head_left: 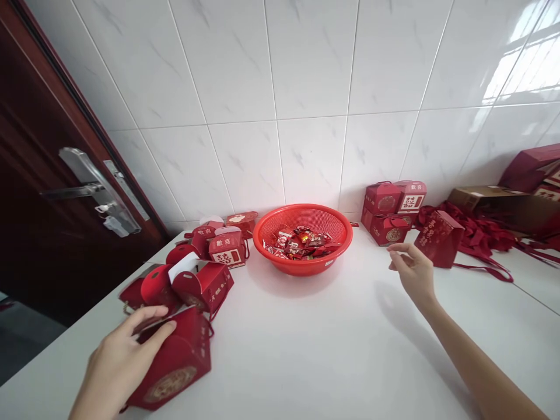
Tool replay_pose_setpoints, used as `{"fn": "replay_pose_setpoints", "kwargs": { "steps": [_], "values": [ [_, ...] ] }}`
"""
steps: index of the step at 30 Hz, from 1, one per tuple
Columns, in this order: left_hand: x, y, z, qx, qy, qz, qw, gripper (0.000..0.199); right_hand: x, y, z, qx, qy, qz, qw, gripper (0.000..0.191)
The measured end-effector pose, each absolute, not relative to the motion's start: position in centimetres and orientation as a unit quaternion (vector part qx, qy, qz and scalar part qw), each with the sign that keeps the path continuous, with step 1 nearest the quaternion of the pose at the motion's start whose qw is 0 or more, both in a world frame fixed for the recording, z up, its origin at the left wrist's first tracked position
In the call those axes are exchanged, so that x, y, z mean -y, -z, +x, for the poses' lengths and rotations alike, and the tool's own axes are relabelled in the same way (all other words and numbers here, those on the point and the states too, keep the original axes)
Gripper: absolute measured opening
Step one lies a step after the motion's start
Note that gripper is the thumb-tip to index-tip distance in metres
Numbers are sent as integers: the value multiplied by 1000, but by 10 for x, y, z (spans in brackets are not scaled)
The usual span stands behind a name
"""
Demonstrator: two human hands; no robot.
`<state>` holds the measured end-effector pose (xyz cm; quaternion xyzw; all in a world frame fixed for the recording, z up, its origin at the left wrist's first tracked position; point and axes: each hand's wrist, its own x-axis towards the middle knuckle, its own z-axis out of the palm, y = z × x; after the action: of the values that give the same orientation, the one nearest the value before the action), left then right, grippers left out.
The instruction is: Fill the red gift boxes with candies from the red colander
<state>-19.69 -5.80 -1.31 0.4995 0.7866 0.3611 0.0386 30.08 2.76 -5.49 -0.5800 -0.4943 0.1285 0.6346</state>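
At the lower left, my left hand (pixel 126 353) grips the upper edge of a dark red gift box (pixel 181 361) with a gold round print, its thumb and fingers pinching the rim. My right hand (pixel 413 271) hovers above the white table on the right, fingers loosely curled and slightly apart, with nothing visible in them. Just beyond it stands a red gift box (pixel 440 239) with gold characters. Between the hands, farther back, a red plastic basket (pixel 301 267) contains wrapped candies (pixel 301 242).
Several red boxes, one an open box (pixel 210 286), crowd the table's left side. Stacked boxes (pixel 389 213) stand against the tiled wall at right. Red ribbons (pixel 485 233) lie beside a cardboard box (pixel 490 201). A dark door (pixel 48 146) with a metal handle is at left.
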Motion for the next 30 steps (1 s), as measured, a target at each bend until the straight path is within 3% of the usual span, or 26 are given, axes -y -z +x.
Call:
{"fn": "replay_pose_setpoints", "kwargs": {
  "steps": [4,8,12,16,24,30],
  "values": [
    [47,13,-162,-705,-368,579,178,31,-23,58,284,547,-146,-576,590,25],
    [31,10,-104,-634,-279,694,198,17,-15,62,258,623,-150,-540,546,20],
    [13,10,-52,-574,-265,749,195,3,-2,64,229,715,-124,-442,528,12],
    [-12,8,-22,-533,-282,771,205,20,14,57,203,787,-121,-325,510,19],
    [-34,3,-9,-468,-344,779,234,9,15,49,187,833,-102,-337,426,33],
    [-31,10,-17,-440,-370,767,284,6,15,57,184,846,-82,-319,419,18]
  ]
}}
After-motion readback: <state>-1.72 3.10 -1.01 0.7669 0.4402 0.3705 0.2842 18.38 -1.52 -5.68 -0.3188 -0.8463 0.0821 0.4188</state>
